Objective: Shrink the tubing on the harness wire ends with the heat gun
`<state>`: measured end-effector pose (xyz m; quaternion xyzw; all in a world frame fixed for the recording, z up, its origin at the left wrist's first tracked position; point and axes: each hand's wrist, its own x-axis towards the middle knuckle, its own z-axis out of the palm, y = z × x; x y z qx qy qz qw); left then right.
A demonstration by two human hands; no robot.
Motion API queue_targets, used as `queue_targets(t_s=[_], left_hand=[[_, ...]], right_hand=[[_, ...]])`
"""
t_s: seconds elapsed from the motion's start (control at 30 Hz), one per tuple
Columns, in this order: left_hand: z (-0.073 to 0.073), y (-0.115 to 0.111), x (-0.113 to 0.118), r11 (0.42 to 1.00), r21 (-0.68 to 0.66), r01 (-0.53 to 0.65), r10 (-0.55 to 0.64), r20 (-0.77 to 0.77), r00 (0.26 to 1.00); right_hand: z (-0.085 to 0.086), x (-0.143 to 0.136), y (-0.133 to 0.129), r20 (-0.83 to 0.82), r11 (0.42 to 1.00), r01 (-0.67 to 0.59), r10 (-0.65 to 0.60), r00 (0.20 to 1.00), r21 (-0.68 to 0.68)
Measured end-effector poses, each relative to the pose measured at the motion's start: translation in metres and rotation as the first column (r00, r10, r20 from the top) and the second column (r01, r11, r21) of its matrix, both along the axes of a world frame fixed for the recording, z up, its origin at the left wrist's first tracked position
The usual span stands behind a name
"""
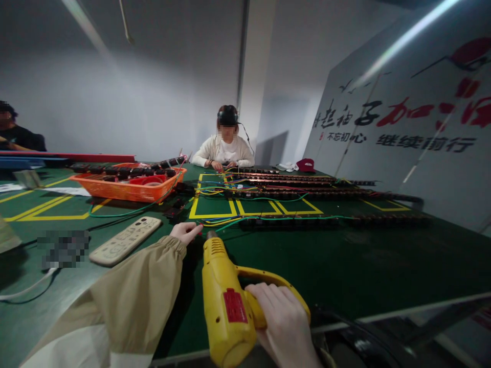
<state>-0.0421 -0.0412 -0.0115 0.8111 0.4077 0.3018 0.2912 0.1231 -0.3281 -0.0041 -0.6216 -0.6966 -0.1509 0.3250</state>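
Note:
My right hand (282,317) is wrapped round the handle of a yellow heat gun (226,301) with a red label. The gun's metal nozzle points away from me, just short of the wires near my left hand. My left hand (186,232) is pinched at the left ends of yellow, blue and green wires (224,221), with a small red piece at its fingertips. From there the wires run right to a long dark strip of parts (299,221) lying on the green table (345,266).
An orange basket (126,190) holding dark parts stands at the back left. A beige patterned case (126,240) lies left of my sleeve. More wired strips (307,191) lie farther back. A person (226,145) sits across the table; another is at the far left.

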Motion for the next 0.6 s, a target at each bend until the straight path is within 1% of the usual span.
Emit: queue_targets(t_s=[0.03,0.17,0.4,0.53,0.6], left_hand=[[0.0,0.0,0.0,1.0,0.002,0.002,-0.002,0.003,1.0],[-0.001,0.0,0.0,1.0,-0.008,0.006,-0.006,0.014,1.0],[-0.003,0.003,0.001,1.0,-0.003,0.023,-0.023,-0.014,1.0],[0.002,0.0,0.001,0.996,-0.051,0.068,-0.072,-0.076,0.995],[0.005,-0.003,0.001,0.993,-0.095,0.067,-0.074,-0.072,0.995]], right_hand=[[0.002,0.003,-0.001,0.004,1.0,0.007,-0.007,1.0,-0.014],[0.006,0.015,-0.003,0.035,0.999,0.035,-0.035,0.999,-0.002],[0.0,0.032,-0.003,0.054,0.993,0.115,-0.115,0.992,0.004],[-0.001,0.041,-0.006,0.067,0.987,0.156,-0.153,0.986,-0.031],[0.0,0.045,-0.007,0.08,0.984,0.175,-0.172,0.982,-0.042]])
